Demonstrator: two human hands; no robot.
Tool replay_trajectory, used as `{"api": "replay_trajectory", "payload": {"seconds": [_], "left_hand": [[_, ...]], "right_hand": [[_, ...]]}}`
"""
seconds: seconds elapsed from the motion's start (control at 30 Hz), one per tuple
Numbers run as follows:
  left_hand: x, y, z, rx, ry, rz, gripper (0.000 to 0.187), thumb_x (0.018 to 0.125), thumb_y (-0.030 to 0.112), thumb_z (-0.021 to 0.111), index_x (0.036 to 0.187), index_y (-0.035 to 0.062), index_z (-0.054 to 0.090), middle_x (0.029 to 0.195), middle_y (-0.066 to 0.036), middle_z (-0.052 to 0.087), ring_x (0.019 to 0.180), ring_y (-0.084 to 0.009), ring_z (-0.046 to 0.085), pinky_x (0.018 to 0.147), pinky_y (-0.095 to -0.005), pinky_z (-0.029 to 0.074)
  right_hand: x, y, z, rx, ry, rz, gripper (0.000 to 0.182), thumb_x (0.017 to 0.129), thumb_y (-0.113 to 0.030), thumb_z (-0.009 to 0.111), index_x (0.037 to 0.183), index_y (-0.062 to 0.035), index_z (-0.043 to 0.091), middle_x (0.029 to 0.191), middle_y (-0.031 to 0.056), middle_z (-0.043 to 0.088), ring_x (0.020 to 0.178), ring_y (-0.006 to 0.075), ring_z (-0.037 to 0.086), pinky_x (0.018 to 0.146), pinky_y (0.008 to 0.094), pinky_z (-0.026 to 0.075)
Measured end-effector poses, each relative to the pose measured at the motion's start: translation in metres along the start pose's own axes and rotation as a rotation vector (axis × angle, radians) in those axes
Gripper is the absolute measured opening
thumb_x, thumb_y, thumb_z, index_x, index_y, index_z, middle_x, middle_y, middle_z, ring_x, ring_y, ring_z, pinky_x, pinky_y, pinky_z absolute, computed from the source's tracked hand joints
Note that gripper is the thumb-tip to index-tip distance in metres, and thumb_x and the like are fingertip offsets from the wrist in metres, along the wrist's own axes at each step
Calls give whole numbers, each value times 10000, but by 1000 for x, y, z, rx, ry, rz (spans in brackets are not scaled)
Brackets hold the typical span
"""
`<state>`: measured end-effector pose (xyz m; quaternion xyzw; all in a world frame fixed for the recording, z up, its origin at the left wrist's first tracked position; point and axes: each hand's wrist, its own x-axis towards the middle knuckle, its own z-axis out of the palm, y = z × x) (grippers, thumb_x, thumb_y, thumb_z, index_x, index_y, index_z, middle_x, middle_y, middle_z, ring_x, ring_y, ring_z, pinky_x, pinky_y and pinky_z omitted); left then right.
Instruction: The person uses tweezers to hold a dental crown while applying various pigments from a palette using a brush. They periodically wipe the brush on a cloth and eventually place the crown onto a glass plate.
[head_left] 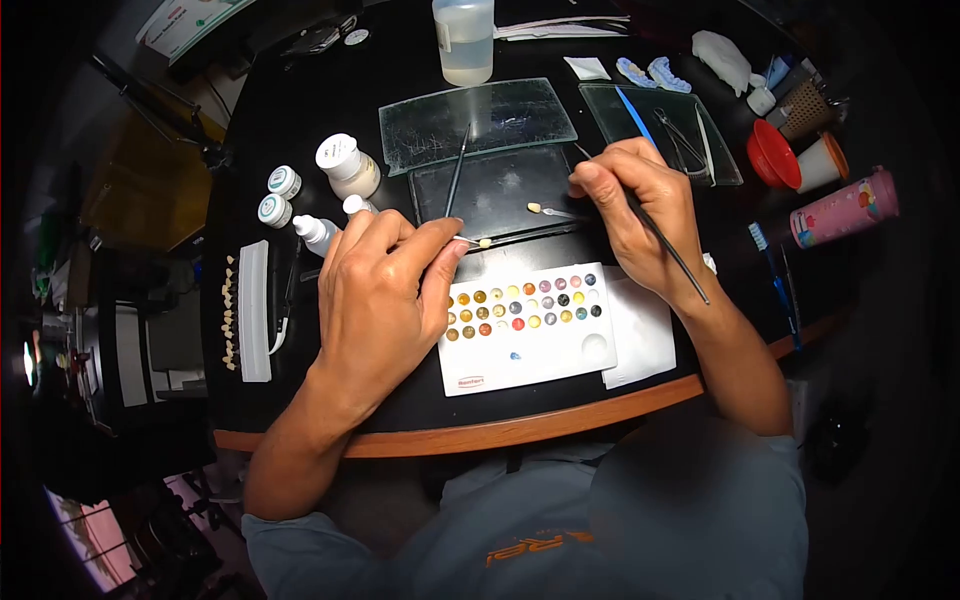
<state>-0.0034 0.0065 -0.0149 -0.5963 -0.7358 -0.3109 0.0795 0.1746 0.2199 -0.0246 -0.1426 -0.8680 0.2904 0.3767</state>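
My left hand [375,285] is closed in a pinch on a tooth shade tab [485,243], whose small yellowish tooth points right on a thin stem. My right hand [645,205] grips a fine paintbrush [668,248] like a pen, its tip up and left, apart from the tooth. Below the hands lies a white paint palette [530,360] with rows of coloured wells. A second tooth shade tab [534,208] rests on the dark tile [500,180] between the hands. Another slender brush [457,170] lies beyond my left fingertips.
Several white jars [348,165] and a dropper bottle [314,232] stand left. A row of shade teeth [229,310] lies beside a white strip [255,310]. Glass plates [475,122] and a liquid container [466,45] are behind. Right are a red bowl [772,155] and a pink bottle [845,208].
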Motion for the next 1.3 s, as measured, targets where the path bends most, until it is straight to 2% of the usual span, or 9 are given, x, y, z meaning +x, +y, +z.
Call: {"api": "replay_trajectory", "payload": {"seconds": [0.1,0.23,0.6,0.8,1.07,1.17,1.23,1.27,1.3], "left_hand": [[1,3,-1,-4,-11,-14,160,974,124,801,1106,43,842,791,-65,630,774,-223,557,708,-381,452],[2,4,-1,9,-31,-7,161,978,110,795,1119,46,840,791,-69,636,766,-223,557,714,-383,452],[2,6,-1,-62,-63,-16,165,1005,92,765,1144,38,834,807,-80,674,754,-199,582,698,-357,467],[4,8,-6,-108,-63,-27,166,1012,96,761,1149,37,836,813,-78,688,744,-175,589,683,-333,470],[4,16,-27,-181,147,104,174,1023,96,756,1173,48,831,800,-41,668,728,-145,560,673,-307,437],[-21,33,-51,-79,302,173,184,1030,136,747,1161,40,833,799,-25,663,714,-152,552,653,-293,427],[-60,53,-70,-82,300,102,213,1027,200,760,1152,48,840,790,-14,653,734,-156,560,672,-296,443],[-82,63,-76,-115,271,51,232,1023,233,768,1150,55,845,785,-9,646,746,-159,565,686,-299,450],[-90,64,-77,-102,250,29,232,1023,233,768,1150,55,845,785,-9,646,746,-159,565,686,-299,450]], "right_hand": [[2,-1,7,-83,-72,-128,155,864,-134,885,882,-17,784,820,88,761,893,232,673,726,375,536],[-1,3,15,-37,-131,-120,94,837,-63,857,868,-34,772,810,90,753,890,239,671,718,379,547],[-2,2,16,-52,-118,-210,97,795,-1,843,827,-12,753,836,96,776,874,217,736,720,342,589],[-1,-11,13,147,44,-151,120,797,-24,839,825,-8,724,785,91,760,719,169,765,651,291,609],[-16,-41,-13,484,58,-218,158,873,113,834,984,32,755,978,128,806,899,138,786,794,255,635],[-48,-74,-26,580,39,-227,243,839,212,762,1001,32,743,1014,205,806,919,280,806,858,355,649],[-90,-98,-30,728,-120,-86,243,795,171,781,975,10,750,993,238,808,907,294,824,932,408,649],[-110,-111,-30,812,-262,26,218,798,147,796,946,-11,764,1015,213,823,931,304,832,1021,471,620],[-121,-115,-27,753,-372,-78,195,808,105,821,930,-43,788,1052,156,843,960,327,833,1124,531,554]]}}
